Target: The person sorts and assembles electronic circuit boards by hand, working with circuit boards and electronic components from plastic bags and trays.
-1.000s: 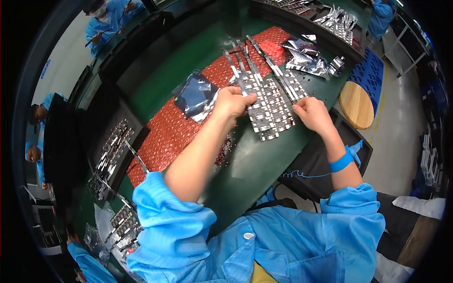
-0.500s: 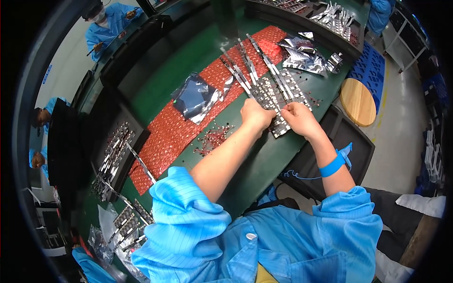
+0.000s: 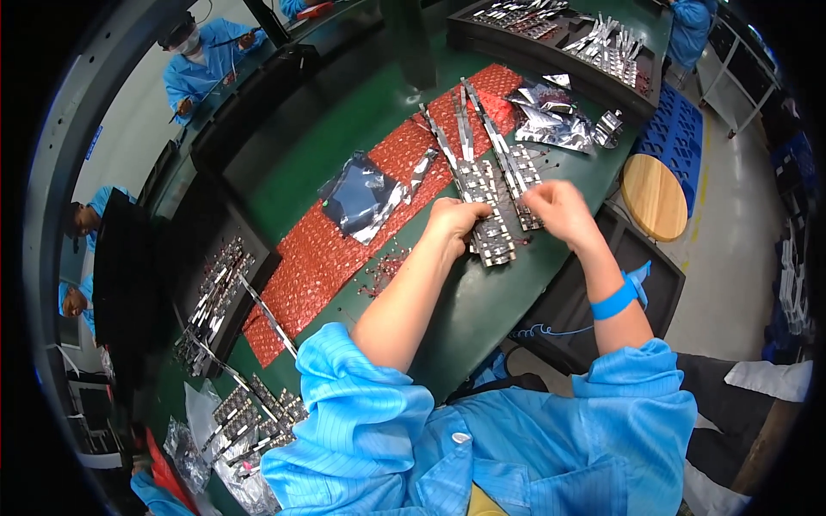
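Observation:
My left hand is closed on the near part of a dark circuit board panel, its thumb lying across the top. Long silvery flat strips run from the panel toward the far side of the bench. Just to the right lies another circuit board panel with similar strips. Over its near right edge is my right hand, thumb and fingers pinched together. Anything between those fingertips is too small to make out. A blue wrist strap with a coiled cord circles my right wrist.
Red bubble wrap crosses the green bench, with a shiny antistatic bag on it. Small red-and-dark parts lie scattered nearby. Black trays of boards stand at the back right and left. A round wooden stool top is beyond the bench edge.
The boards have separated, with the left panel shifted slightly nearer to me. My left hand has moved slightly left and nearer, and my right hand has moved slightly right.

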The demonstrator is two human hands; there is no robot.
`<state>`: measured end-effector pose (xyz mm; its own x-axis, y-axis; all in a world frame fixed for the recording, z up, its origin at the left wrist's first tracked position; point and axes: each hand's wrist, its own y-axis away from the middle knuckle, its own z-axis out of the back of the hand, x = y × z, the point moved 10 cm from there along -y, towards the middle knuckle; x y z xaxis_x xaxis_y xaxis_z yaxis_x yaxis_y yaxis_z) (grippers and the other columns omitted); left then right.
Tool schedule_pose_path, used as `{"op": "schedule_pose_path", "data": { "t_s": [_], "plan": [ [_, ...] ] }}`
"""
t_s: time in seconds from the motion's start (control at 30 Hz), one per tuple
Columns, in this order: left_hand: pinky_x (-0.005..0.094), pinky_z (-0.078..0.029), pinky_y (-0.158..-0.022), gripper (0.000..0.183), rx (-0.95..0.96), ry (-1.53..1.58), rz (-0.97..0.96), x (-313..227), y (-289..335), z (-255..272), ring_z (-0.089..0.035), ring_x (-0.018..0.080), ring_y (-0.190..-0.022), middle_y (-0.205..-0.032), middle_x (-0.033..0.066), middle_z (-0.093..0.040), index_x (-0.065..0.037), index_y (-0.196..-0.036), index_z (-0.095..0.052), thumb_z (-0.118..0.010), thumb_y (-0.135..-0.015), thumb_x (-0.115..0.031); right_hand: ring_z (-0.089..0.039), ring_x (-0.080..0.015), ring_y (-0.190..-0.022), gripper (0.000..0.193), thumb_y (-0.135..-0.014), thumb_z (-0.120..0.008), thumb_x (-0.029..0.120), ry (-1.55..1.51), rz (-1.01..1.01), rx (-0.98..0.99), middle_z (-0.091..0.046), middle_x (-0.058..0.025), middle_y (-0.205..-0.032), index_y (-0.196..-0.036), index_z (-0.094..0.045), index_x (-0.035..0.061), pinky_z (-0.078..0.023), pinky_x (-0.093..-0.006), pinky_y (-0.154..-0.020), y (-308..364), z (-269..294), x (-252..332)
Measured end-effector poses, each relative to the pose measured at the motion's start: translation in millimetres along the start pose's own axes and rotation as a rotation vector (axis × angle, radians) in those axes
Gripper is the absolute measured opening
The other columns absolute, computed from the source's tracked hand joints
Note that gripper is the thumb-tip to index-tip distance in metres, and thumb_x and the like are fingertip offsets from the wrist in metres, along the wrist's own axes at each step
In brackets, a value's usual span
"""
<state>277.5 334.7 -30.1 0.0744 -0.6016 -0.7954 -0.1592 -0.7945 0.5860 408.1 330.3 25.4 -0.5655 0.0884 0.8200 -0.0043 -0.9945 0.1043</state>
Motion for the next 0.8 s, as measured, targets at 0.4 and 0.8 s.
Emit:
{"op": "schedule_pose_path", "data": {
  "t_s": [0.4,0.8],
  "plan": [
    [0.0276,-0.041,-0.06,0.025,-0.157,-0.42,-0.427,-28,-5,11,-0.054,0.019,-0.062,-0.069,0.0126,-0.055,0.002,-0.079,-0.049,-0.052,-0.057,-0.009,-0.035,-0.0317,-0.097,0.072,-0.051,-0.066,0.028,0.646,-0.309,-0.054,-0.036,-0.0165,-0.105,-0.11,-0.026,0.014,-0.033,-0.0436,-0.073,-24,2,-3],
    [0.0244,-0.041,-0.054,0.022,-0.164,-0.392,-0.422,-31,-12,24,-0.051,0.0147,-0.06,-0.07,0.0107,-0.053,0.006,-0.081,-0.047,-0.051,-0.061,-0.002,-0.05,-0.0281,-0.075,0.066,-0.045,-0.059,0.012,0.215,-0.026,-0.017,-0.05,-0.0195,-0.079,-0.104,-0.03,0.0012,-0.039,-0.0319,-0.067,-54,5,-8]
  ]
}}
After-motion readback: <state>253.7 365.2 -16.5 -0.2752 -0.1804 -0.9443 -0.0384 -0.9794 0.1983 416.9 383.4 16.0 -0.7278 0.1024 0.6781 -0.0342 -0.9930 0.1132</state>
